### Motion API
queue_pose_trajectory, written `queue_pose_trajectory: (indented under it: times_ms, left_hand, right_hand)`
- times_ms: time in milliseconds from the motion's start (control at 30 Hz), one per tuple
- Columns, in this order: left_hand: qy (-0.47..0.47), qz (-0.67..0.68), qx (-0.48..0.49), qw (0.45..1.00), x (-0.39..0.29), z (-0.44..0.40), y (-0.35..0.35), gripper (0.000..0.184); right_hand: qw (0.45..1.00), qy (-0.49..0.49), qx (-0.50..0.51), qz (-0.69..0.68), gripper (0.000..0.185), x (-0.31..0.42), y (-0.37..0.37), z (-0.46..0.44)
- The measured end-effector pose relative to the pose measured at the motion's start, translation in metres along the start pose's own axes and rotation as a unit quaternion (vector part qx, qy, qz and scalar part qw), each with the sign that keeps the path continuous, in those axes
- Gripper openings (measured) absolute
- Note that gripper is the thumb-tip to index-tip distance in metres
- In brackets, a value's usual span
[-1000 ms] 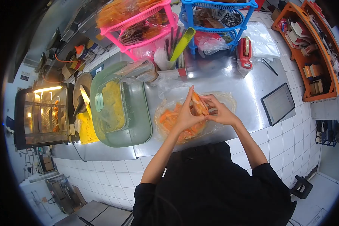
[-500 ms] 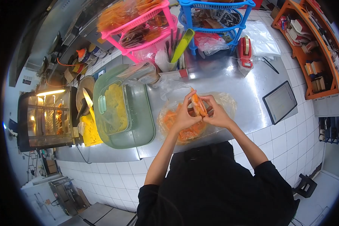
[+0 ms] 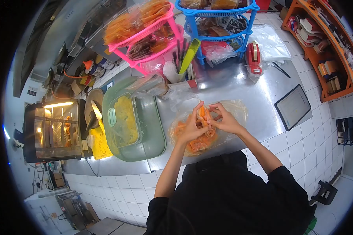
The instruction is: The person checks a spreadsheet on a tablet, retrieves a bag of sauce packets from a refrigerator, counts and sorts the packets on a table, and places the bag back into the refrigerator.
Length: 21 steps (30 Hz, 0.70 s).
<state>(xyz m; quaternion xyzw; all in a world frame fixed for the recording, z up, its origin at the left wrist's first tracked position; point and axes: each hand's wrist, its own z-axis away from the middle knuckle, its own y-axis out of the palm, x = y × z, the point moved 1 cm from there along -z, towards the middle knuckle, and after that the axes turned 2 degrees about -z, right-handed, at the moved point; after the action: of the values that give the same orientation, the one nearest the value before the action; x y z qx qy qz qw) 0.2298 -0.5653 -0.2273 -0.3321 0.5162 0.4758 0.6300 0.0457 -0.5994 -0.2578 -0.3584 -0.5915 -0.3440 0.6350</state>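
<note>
A small clear plastic packet with orange contents is held up between both hands. My left hand pinches its left side with thumb and fingers. On the other side, my right hand grips the packet's edge, fingers bent and the thumb near its lower end. Beneath them a large clear plastic bag lies spread on the steel table, with more orange packets on it. What exactly fills the packets cannot be made out.
Left of the bag sits a green lidded tub with yellow contents. Behind stand a pink rack and a blue rack of packets. A red tape dispenser and a tablet are to the right; a lit glass cabinet is far left.
The view has shifted slightly, so the table items appear moved. Both hands stay on the packet; the fingers of my right hand have shifted and the packet has turned a little.
</note>
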Motion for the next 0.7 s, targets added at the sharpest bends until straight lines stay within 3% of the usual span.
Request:
queue_pose_trajectory:
  times_ms: [133, 300, 433, 700]
  left_hand:
    - [0.042, -0.081, -0.020, 0.996, -0.016, 0.001, 0.012, 0.091]
    - [-0.007, -0.094, -0.026, 0.995, -0.015, 0.000, 0.015, 0.092]
    - [0.033, -0.051, -0.023, 0.998, 0.003, -0.006, 0.015, 0.089]
    - [0.041, -0.037, -0.030, 0.998, 0.020, -0.009, 0.013, 0.085]
  right_hand:
    - [0.994, 0.101, -0.016, -0.028, 0.065, 0.016, 0.004, -0.004]
    - [0.996, 0.088, -0.019, -0.007, 0.072, 0.011, 0.005, -0.006]
    - [0.998, 0.048, -0.030, -0.027, 0.073, 0.004, 0.007, -0.005]
    - [0.992, 0.112, 0.003, -0.054, 0.069, 0.005, -0.008, -0.004]
